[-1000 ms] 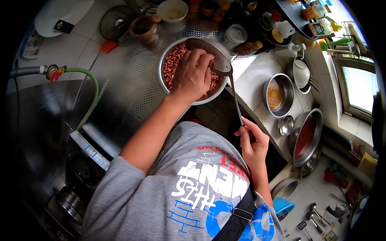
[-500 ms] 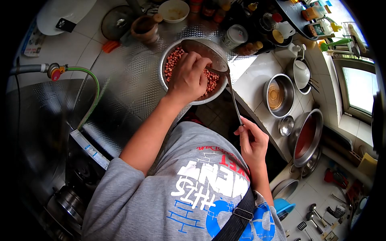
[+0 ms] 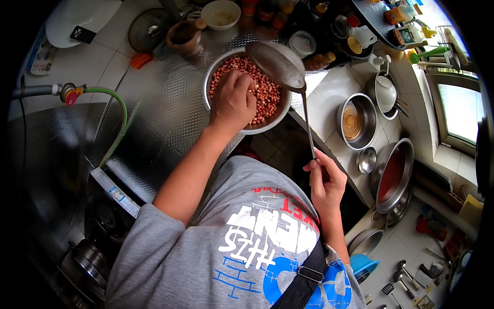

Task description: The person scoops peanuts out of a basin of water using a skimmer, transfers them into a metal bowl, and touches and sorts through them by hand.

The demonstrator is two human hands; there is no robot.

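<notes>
A metal bowl (image 3: 208,87) full of reddish-brown peanuts (image 3: 266,103) sits on the metal worktop. My left hand (image 3: 232,100) is over the left part of the bowl, its fingers curled together just above the peanuts. What those fingertips pinch, if anything, is too small to tell. In my right hand (image 3: 327,179), the thumb and fingers grip the end of a long-handled strainer (image 3: 280,66). Its round mesh head is tilted over the upper right of the bowl, apart from my left hand.
Beyond the bowl stand a mortar (image 3: 185,38), a white bowl (image 3: 221,14) and a lidded tub (image 3: 302,44). Steel basins (image 3: 357,122) line the tiled counter on the right. A gas hose (image 3: 123,110) curves over the left side, and a pot (image 3: 91,260) is at lower left.
The strainer has moved right and tilted, uncovering more peanuts. My left hand has come away from its rim and shifted slightly left and down. My right hand has barely moved.
</notes>
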